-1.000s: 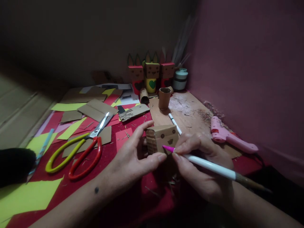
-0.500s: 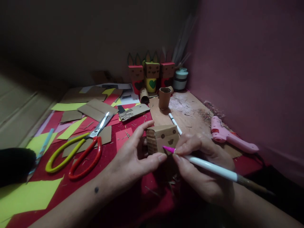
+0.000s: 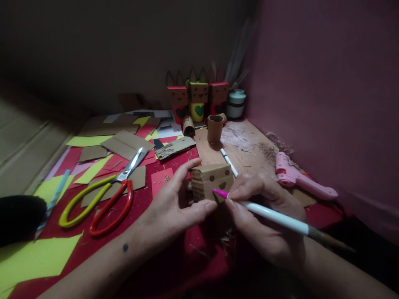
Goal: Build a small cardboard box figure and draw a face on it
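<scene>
Between my hands is a small cardboard box [image 3: 215, 174] with a drawn face of two dark eyes and a mouth. My left hand [image 3: 181, 203] grips it at its left side and lower front, thumb along the bottom edge; some of its fingers are hidden behind. My right hand [image 3: 268, 216] pinches a white marker [image 3: 277, 216] with a pink tip. That tip touches the face below the left eye, where a small pink mark shows. Behind the right hand lies a second white marker [image 3: 228, 162] on the board.
Scissors [image 3: 124, 174] with yellow and red handles lie open at left among paper and cardboard pieces [image 3: 127, 143]. Cardboard figures [image 3: 197, 99], a cardboard tube [image 3: 215, 129] and a teal-lidded jar [image 3: 236, 104] stand at the back. A pink glue gun [image 3: 302, 178] rests at right.
The view has shifted very slightly. Both hands hold almost the same pose, with the marker tip still on the box's face.
</scene>
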Tool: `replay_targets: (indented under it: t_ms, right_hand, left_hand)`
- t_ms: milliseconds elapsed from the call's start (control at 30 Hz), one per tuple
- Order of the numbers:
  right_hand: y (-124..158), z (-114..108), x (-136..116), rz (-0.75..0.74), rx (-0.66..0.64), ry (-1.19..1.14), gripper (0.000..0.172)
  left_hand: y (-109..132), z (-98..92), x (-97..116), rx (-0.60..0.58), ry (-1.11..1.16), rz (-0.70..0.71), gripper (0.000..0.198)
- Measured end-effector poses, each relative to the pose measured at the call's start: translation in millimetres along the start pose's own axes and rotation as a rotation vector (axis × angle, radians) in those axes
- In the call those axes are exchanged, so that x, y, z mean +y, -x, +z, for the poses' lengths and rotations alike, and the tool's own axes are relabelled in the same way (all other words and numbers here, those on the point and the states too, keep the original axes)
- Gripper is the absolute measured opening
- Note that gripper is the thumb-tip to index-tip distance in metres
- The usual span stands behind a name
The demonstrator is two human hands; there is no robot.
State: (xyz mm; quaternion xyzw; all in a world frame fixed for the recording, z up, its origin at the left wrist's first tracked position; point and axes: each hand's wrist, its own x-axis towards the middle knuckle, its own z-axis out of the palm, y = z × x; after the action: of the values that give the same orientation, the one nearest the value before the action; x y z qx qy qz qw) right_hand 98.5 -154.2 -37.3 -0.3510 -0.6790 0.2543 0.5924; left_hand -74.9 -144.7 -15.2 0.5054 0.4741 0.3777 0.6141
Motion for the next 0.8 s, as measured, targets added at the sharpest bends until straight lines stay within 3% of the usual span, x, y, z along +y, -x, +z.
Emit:
replay_targets:
  t_ms: [800]
  right_hand:
    - [2.1, -1.9, 2.1, 0.021, -0.040, 0.027, 0.019]
  left_hand:
    - [-1.0, 0.4, -0.7, -0.001, -0.011, 0.015, 0.085]
